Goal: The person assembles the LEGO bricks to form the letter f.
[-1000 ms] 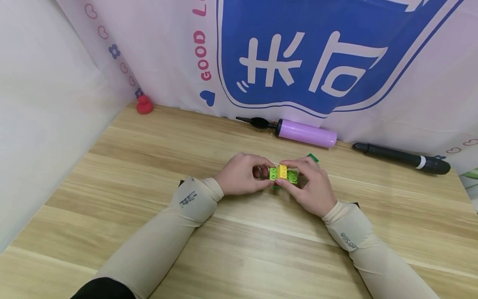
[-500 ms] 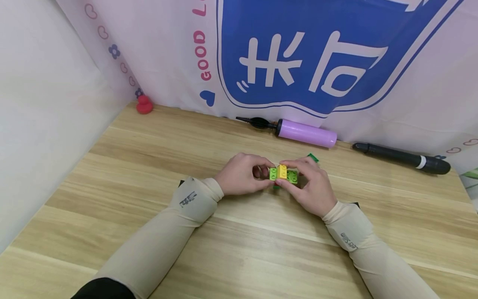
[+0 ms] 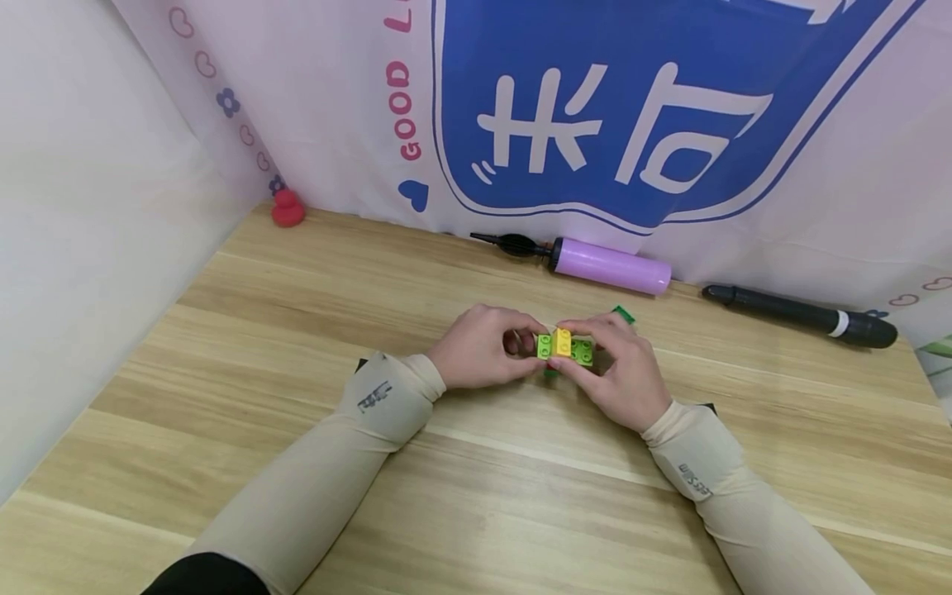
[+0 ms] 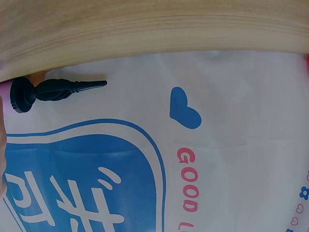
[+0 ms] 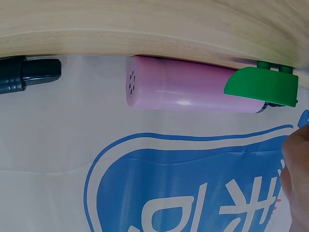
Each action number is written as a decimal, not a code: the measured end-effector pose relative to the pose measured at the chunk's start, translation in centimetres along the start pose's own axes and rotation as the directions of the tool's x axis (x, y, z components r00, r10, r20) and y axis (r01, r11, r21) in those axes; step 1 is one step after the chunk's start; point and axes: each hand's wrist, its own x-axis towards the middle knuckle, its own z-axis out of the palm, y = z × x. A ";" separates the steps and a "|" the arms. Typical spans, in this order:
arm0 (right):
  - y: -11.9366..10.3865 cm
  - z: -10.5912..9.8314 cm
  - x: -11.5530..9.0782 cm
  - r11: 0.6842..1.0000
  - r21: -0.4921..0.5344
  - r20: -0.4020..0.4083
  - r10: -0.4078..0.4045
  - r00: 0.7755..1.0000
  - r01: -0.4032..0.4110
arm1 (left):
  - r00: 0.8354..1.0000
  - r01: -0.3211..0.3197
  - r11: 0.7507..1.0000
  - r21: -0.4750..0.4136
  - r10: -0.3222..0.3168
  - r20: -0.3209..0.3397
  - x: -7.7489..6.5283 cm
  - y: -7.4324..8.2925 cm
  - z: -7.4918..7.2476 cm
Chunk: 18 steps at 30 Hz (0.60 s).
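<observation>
My left hand (image 3: 487,347) pinches the left end of a small toy brick build between thumb and index finger, at a light green brick (image 3: 544,346). From the other side my right hand (image 3: 623,370) holds a yellow brick (image 3: 563,342) between thumb and forefinger, on top of the build. A second light green brick (image 3: 583,353) shows right of the yellow one. Below, a bit of red and dark green peeks out, mostly hidden by the fingers. Just beyond the right hand lies a dark green brick (image 5: 263,87) with a curved side, its studs toward the table.
Along the back of the wooden table (image 3: 416,512) lie a purple hand pump (image 3: 613,265) with a black nozzle and a black tube-shaped tool (image 3: 799,314) with a white band. A red rubber duck-like toy (image 3: 287,208) stands at the back left corner. A printed cloth (image 3: 335,107) hangs behind.
</observation>
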 end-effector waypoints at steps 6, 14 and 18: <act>0.0 -0.1 -0.1 1.000 0.000 0.007 0.006 1.000 -0.006 | 1.000 0.004 1.000 -0.002 -0.004 0.002 0.0 0.0 0.1; 0.0 -0.1 0.0 1.000 -0.011 0.002 -0.003 1.000 0.003 | 1.000 0.008 1.000 -0.009 -0.008 0.000 0.1 -0.1 0.1; 0.0 -0.1 0.1 1.000 -0.015 -0.002 -0.011 1.000 0.011 | 1.000 0.013 1.000 -0.010 -0.013 -0.001 0.0 -0.1 0.1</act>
